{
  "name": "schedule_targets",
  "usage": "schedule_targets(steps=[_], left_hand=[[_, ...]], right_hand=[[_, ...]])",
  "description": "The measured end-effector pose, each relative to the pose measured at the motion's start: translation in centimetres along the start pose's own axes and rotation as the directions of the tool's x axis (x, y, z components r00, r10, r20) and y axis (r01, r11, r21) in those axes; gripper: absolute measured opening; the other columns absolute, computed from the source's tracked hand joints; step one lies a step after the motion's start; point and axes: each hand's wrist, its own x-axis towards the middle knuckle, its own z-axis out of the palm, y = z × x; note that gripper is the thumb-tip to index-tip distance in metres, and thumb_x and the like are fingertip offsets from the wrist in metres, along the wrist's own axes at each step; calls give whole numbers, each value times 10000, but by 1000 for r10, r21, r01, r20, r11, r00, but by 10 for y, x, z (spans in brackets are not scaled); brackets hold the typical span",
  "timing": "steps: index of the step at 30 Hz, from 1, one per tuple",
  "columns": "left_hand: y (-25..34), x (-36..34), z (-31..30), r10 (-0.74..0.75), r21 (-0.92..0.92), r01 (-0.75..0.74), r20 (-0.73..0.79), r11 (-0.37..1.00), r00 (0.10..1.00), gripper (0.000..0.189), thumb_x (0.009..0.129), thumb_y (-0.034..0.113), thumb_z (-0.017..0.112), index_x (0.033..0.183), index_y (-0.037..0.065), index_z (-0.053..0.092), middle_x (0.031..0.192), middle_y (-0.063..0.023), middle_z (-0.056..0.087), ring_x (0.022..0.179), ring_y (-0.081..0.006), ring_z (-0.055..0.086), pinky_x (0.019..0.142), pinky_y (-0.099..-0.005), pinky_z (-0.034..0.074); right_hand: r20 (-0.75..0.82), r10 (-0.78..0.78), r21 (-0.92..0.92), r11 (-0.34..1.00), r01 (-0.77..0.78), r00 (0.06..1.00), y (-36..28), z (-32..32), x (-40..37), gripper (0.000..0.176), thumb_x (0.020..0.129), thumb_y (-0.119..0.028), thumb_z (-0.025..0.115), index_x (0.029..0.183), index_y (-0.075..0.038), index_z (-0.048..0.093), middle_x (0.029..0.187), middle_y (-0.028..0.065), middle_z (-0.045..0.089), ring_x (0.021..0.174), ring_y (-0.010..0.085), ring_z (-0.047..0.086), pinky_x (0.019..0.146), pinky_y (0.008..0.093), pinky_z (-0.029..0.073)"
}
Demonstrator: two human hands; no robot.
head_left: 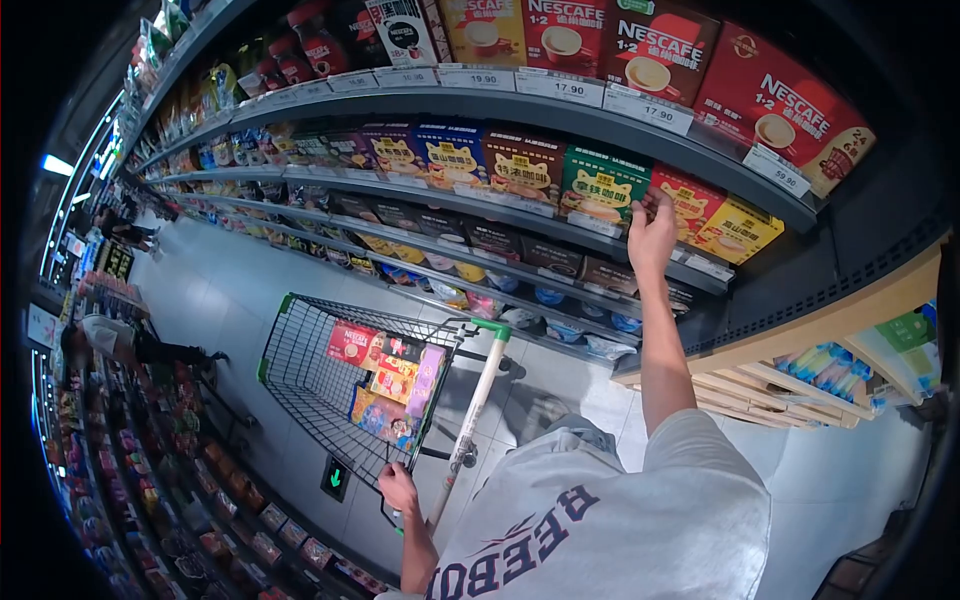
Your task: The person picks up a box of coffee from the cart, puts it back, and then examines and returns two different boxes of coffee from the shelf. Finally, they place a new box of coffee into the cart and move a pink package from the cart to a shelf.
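Two bare hands show in the head view. The fingertips of the right hand (652,238) are at the edge of the green box (592,182), upright on the shelf (700,268) beside the red box (700,203); whether that grip is closed on anything, I cannot tell. A pinch across the seam could drag or tip both boxes. The left hand (397,487) curls near the shopping cart (480,400), its hold unclear; too loose, and the cart could roll.

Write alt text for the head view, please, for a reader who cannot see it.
A person's right hand is at a green coffee box on a store shelf; the left hand is near a shopping cart holding packaged goods.
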Motion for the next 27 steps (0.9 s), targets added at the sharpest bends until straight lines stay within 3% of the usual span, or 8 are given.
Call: schedule_targets(steps=[7,10,14,19,22,27], left_hand=[[6,-2,-6,-11,-8,11,34,1000,999,376,856,373,564,861,38,736,775,-160,724,751,-365,686,724,-475,503],[2,1,-10,-57,-2,58,96,998,994,378,852,386,580,946,87,790,878,-179,768,893,-381,744,801,-453,550],[-2,-1,-12,-91,55,87,66,995,994,385,854,421,593,966,112,796,908,-189,764,902,-405,730,800,-471,558],[0,-12,-22,-91,-1,91,82,996,993,377,843,415,592,933,111,797,851,-170,760,859,-389,732,774,-469,552],[-7,-21,-26,-91,-26,93,95,995,991,371,838,409,588,924,114,795,844,-166,760,847,-388,731,760,-468,549],[-21,-34,-29,-81,-14,83,103,996,991,349,847,406,583,909,135,794,858,-147,768,843,-384,732,759,-488,551]], right_hand=[[-110,-1,58,998,7,994,-7,3,-28,331,956,-69,707,1249,21,582,1180,161,614,1063,276,651,889,371,543],[-110,12,92,996,-2,994,-7,14,-66,367,962,-93,718,1269,22,554,1236,158,550,1076,247,593,876,353,530],[212,85,170,978,-122,974,-11,37,-142,359,965,-70,707,1272,19,543,1244,155,542,1055,237,590,819,323,547],[660,-2,116,988,-99,752,-23,58,-229,298,935,-104,711,1202,-17,610,1144,135,628,1047,271,648,879,374,548],[779,-148,151,987,47,609,-43,63,-258,259,928,-104,709,1159,-16,631,1104,145,643,1019,299,658,880,392,535],[843,-192,187,980,61,502,-54,77,-294,201,904,-100,712,1075,-7,661,1067,157,659,996,322,657,874,407,522]])
